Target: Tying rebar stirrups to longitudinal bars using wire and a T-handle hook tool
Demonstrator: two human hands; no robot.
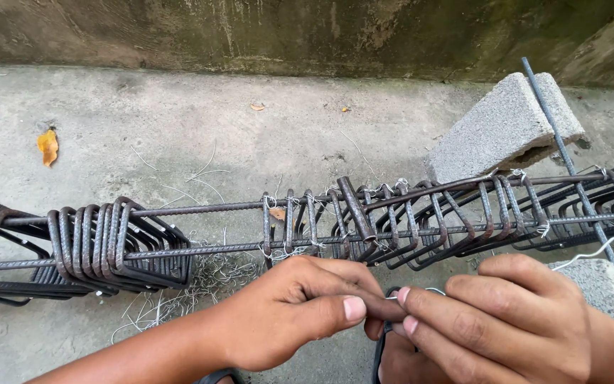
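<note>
a: tie wire (421, 291), a short thin piece, is pinched between both thumbs and forefingers, left hand (300, 309) and right hand (506, 320) meeting just near of the rebar cage (364, 220).

b: progress?

a: i'd say midway. middle stirrups (289, 227) carry white ties; the bunched stirrups (115, 245) far left look unspaced, untied.

We see a dark rust-brown rebar cage (364, 220), pale grey concrete blocks (499, 128), a silvery tie wire (591, 252), and an orange-yellow leaf (48, 146).
</note>
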